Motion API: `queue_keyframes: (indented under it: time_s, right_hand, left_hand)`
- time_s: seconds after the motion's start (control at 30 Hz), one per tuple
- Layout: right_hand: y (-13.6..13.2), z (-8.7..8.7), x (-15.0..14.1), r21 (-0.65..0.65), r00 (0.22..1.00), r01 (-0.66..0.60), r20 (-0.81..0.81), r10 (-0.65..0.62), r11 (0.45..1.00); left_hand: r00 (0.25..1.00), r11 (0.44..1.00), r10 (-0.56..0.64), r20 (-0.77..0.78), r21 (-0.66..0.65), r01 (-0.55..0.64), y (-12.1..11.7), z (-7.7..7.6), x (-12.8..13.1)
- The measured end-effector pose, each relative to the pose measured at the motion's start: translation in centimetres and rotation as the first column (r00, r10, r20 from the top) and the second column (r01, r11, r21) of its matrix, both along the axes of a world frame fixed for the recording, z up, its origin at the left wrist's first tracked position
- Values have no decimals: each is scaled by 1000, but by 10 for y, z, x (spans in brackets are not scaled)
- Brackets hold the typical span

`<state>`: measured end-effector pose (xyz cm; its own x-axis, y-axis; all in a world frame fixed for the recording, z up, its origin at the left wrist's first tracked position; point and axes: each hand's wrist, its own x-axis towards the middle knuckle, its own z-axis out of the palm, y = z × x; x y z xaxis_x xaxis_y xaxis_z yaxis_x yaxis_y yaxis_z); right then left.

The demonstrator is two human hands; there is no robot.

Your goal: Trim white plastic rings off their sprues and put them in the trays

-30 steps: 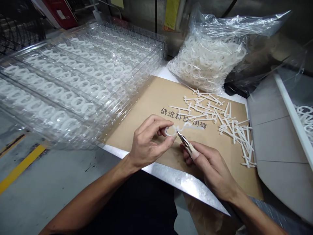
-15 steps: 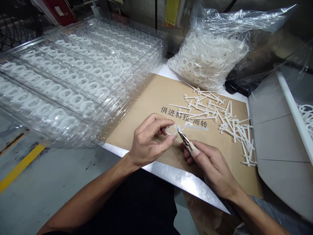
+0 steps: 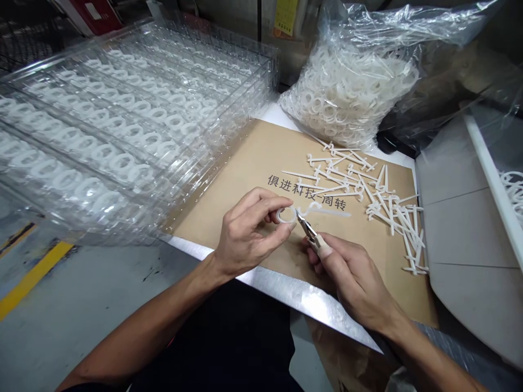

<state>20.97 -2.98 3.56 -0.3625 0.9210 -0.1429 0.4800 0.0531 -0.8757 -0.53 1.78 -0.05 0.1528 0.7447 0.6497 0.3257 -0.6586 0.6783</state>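
My left hand (image 3: 247,234) pinches a white plastic ring (image 3: 286,215) between thumb and fingers, above a brown cardboard sheet (image 3: 261,158) printed with black Chinese characters. My right hand (image 3: 353,280) grips small pliers-like cutters (image 3: 311,235) with pale handles. Their steel tips touch or nearly touch the ring's right edge. Just right of the ring, a thin white plastic sprue piece (image 3: 322,210) lies on the cardboard. A loose heap of white plastic runners (image 3: 379,198) sits further right on the sheet.
Stacked clear plastic trays (image 3: 134,120) filled with rows of white rings stand to the left. A clear bag (image 3: 347,92) of rings sits behind the cardboard. A grey bin (image 3: 461,228) lies right, beyond the steel table edge (image 3: 286,288).
The whole scene has shifted slightly upward in the view as my head moved. The ring and cutters stay in nearly the same grip and position.
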Motion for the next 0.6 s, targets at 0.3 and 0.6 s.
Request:
queue_keyframes:
  time_s: [0.3,0.6]
  right_hand:
    - [-3,0,-4,29,997,18,68,-20,999]
    - [1,-9,0,-25,996,67,-55,-68,997]
  left_hand:
    - [998,998,-45,34,-43,46,0,-2,0]
    - [993,997,-18,116,-72,26,-2,-3,-4]
